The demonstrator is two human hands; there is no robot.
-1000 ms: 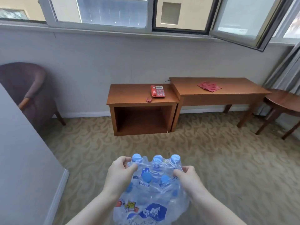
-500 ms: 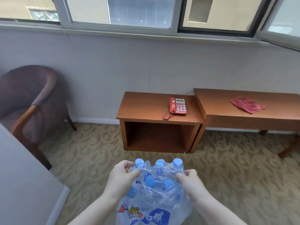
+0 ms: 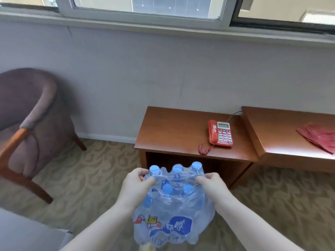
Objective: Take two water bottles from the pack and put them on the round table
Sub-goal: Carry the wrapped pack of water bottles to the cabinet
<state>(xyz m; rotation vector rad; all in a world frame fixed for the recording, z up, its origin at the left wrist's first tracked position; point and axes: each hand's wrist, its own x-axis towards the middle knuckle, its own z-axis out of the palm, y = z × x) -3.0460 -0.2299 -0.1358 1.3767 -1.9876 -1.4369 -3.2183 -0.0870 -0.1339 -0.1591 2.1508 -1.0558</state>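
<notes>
A shrink-wrapped pack of water bottles [image 3: 172, 211] with blue caps hangs in front of me above the carpet. My left hand [image 3: 135, 187] pinches the plastic wrap at the pack's top left. At the top right my right hand [image 3: 212, 185] grips the same wrap. Several blue caps show through the clear film. The round table is out of view.
A low wooden cabinet [image 3: 170, 138] with a red telephone [image 3: 220, 133] stands just beyond the pack. A wooden desk [image 3: 275, 134] with a red cloth [image 3: 319, 136] adjoins it on the right. A brown armchair [image 3: 27, 124] stands at the left. A white surface [image 3: 27, 234] fills the lower left corner.
My view has swung to the left and closer to the cabinet; the round table at the far right has dropped out of sight. Both hands keep their hold on the pack.
</notes>
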